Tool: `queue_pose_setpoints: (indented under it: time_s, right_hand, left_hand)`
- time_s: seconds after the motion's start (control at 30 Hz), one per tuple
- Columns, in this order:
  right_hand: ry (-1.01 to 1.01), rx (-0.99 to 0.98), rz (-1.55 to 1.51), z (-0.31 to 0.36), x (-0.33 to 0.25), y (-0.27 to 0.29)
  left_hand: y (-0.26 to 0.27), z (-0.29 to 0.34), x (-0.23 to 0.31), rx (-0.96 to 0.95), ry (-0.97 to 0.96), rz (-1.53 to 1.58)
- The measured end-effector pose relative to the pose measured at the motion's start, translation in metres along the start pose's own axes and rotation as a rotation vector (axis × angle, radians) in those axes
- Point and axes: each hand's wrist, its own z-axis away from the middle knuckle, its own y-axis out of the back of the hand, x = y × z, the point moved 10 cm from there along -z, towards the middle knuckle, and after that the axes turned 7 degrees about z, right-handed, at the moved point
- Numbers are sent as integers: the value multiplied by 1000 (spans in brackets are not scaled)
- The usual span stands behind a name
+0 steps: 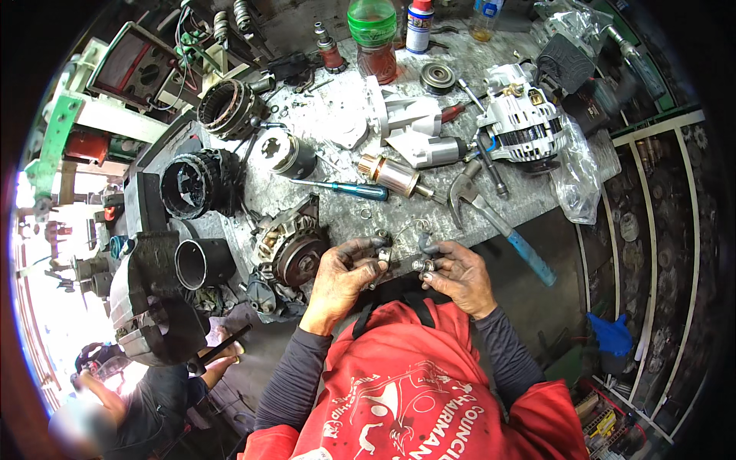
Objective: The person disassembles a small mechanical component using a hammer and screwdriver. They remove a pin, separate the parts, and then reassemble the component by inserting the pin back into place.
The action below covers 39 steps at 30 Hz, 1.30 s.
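Both hands are over the near edge of a worn metal workbench (349, 222). My left hand (345, 277) pinches a small metal part (383, 259) between thumb and fingers; its exact kind is too small to tell. In my right hand (461, 282), the thumb and fingers close on a small round metal fitting (422, 265). A thin wire loop lies on the bench just beyond the fingers. Further in lie a blue-handled screwdriver (360, 191) and a motor armature (392, 175) with a copper commutator. Left of my left hand sits an opened alternator (290, 249).
A claw hammer (510, 236) overhangs the right edge. An alternator (525, 123), a pulley (438, 77), a spray can (418, 29) and a green-topped bottle (372, 38) stand farther back. Stator rings (228, 109) and a vise (149, 295) are left. Another person (146, 410) sits lower left.
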Motion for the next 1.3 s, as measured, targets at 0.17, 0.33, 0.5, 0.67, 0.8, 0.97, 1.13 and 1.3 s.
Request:
queue_pose_setpoints:
  time_s: [0.17, 0.33, 0.5, 0.67, 0.8, 0.97, 1.13, 1.3]
  right_hand:
    - [2, 122, 104, -14, 21, 1]
    - [372, 294, 743, -18, -2, -5]
    - [510, 383, 1095, -13, -7, -12]
    - [499, 430, 1136, -11, 1, -5]
    - [505, 421, 1153, -9, -1, -3]
    - [543, 460, 1141, 5, -23, 1]
    - [537, 482, 1140, 15, -43, 12]
    - [522, 480, 1095, 14, -50, 24]
  left_hand:
    - [-1, -5, 52, 192, -398, -729]
    - [-20, -29, 69, 210, -596, -1254]
    - [-21, -58, 46, 166, -459, -1553]
    - [-15, -65, 34, 140, -449, -1657]
    - [-22, -51, 43, 150, -542, -1608]
    - [-28, -20, 29, 86, -481, -1240]
    - [-25, -24, 3, 184, -465, -1320]
    - [-4, -21, -3, 150, -214, -760]
